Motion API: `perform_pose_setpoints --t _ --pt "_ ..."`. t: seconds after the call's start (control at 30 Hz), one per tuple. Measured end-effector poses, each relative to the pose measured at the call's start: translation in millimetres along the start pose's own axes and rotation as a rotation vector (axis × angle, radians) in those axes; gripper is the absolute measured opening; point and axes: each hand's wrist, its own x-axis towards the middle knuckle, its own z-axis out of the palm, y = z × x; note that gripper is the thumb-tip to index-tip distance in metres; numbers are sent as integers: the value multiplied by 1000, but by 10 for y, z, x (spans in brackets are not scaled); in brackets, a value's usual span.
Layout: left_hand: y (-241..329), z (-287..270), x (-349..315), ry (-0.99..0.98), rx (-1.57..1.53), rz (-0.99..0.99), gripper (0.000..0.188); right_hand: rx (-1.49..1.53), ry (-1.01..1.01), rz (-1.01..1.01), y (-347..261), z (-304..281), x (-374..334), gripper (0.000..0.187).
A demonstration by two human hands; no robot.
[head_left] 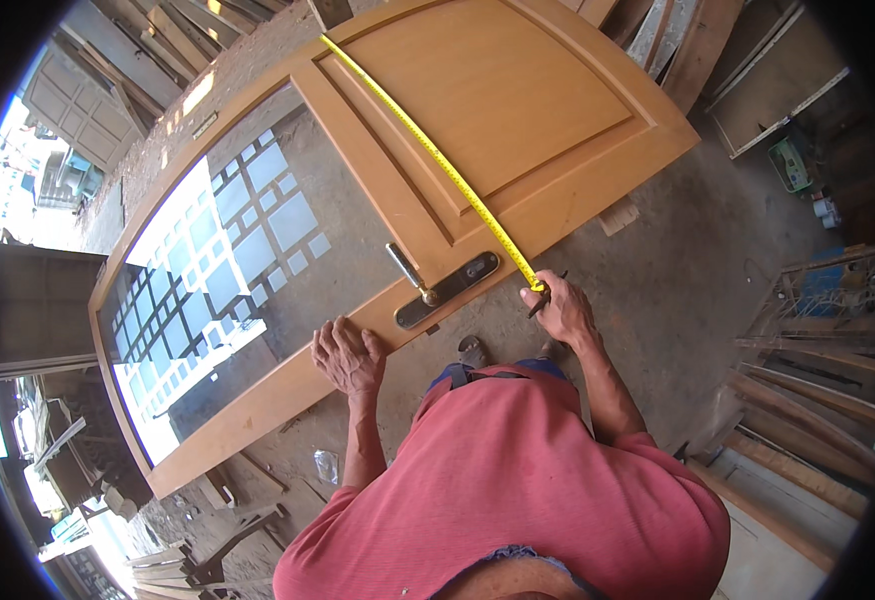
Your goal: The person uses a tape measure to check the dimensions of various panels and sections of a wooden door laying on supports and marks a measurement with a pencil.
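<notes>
Possibly filled basket (pixel 788 167) right of tape (pixel 440 160)

A yellow tape measure (pixel 435 152), drawn out, crosses the flat-lying, part-glazed orange door (pixel 387 190) from eleven o'clock toward five.

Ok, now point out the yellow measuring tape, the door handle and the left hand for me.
Yellow measuring tape (pixel 439 158): head view, about midway along its stretched blade.
Door handle (pixel 408 268): head view, on the middle of its lever.
Left hand (pixel 349 360): head view, on the back of it.
</notes>
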Motion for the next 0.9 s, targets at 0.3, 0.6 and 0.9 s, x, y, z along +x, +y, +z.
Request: perform_pose_setpoints --t 0.3,0.6,0.9 --pt "-5 -21 1 8 -9 14 55 20 47 -35 47 92 35 37" --pt "-32 -65 -21 49 -98 17 58 354 -7 -216 -140 254 243 32" --pt "-22 -24 -38 70 -82 26 61 328 -156 -285 -562 259 -371 32"
